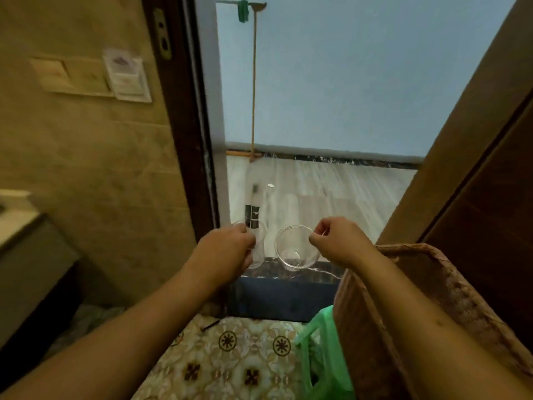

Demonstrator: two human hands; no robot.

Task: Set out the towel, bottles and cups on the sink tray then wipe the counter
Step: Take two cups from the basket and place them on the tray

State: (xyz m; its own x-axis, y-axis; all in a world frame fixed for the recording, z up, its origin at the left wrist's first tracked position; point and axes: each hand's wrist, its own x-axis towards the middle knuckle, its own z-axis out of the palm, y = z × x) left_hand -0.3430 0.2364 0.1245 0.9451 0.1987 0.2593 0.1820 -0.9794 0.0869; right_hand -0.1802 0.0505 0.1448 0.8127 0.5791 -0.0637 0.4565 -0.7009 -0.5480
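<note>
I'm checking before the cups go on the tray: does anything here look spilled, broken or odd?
Nothing stands out. The left hand and right hand each hold a clear cup upright by the rim; both look empty and whole.

The cups (297, 246) are clear glass. The floor (230, 359) is cream with brown floral medallions. The bag (323, 353) is bright green, the basket (432, 313) woven brown. The wall (86, 140) is tan, the doorframe (184, 111) dark brown, and the far wall (346, 82) pale blue.
</note>
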